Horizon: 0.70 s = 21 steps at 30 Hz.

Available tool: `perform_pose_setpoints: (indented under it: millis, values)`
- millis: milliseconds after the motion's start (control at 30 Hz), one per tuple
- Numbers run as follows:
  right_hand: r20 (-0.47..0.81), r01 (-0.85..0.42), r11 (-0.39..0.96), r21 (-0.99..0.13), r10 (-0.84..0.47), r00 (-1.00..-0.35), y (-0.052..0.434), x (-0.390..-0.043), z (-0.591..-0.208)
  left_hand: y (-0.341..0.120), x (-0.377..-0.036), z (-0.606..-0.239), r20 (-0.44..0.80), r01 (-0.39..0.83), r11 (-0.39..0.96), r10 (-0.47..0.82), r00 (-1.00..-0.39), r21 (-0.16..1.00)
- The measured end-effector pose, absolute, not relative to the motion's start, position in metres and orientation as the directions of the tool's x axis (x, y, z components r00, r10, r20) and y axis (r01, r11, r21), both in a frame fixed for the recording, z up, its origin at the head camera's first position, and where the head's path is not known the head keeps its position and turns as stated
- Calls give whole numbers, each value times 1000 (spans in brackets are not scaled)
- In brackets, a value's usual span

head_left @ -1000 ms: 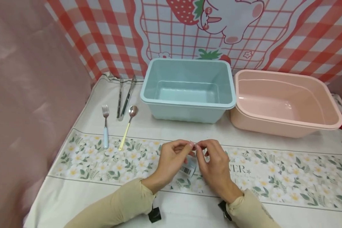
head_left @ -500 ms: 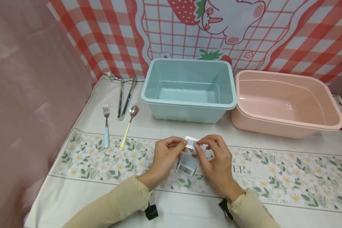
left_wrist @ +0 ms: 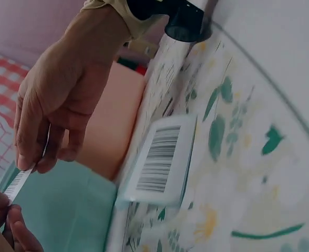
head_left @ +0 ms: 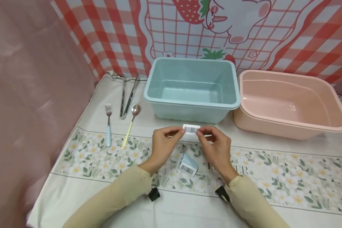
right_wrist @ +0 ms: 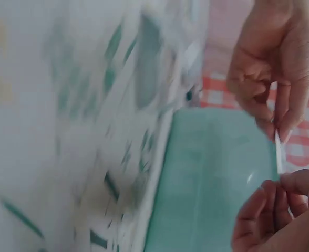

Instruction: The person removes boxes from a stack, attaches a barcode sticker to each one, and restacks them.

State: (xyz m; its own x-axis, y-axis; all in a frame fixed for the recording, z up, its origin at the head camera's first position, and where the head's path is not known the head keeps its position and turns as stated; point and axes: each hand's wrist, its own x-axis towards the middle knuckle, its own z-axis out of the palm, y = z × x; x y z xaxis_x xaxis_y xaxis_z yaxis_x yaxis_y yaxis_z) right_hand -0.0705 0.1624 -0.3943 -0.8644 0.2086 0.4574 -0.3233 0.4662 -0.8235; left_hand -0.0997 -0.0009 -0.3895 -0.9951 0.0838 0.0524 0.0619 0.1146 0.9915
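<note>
Between my two hands a small white barcode sticker (head_left: 191, 129) is stretched out flat, its printed side up, in front of the blue tub. My left hand (head_left: 166, 144) pinches its left end between thumb and fingers. The right end is pinched by my right hand (head_left: 216, 148). In the left wrist view the sticker (left_wrist: 18, 185) shows edge-on between the fingertips. Below the hands, on the floral cloth, lies a small pale blue object (head_left: 189, 164) with a barcode label on its near face; its kind does not show.
A blue tub (head_left: 185, 112) stands behind the hands, with a pink tub (head_left: 276, 128) beside it on the right. To the left lie a blue-handled fork (head_left: 109, 136), a yellow-handled spoon (head_left: 127, 135) and metal tongs (head_left: 128, 103).
The sticker came into view between the fingers and turned flat and level. Both hands moved away from me, toward the blue tub, uncovering the pale blue object on the cloth.
</note>
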Motion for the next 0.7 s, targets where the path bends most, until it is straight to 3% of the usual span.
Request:
perform_pose_setpoints:
  millis: [167,367,700]
  values:
    - [518,-356,537,-764,183,-835,164,-92,-398,2,-121,-397,121,127,223,42,-992,967]
    - [500,-332,561,-759,175,-848,167,-111,-399,9,-141,-402,205,200,271,13,-979,942]
    - [473,-294,597,-747,166,-865,170,-121,-401,15,-155,-406,240,216,319,-36,-970,923]
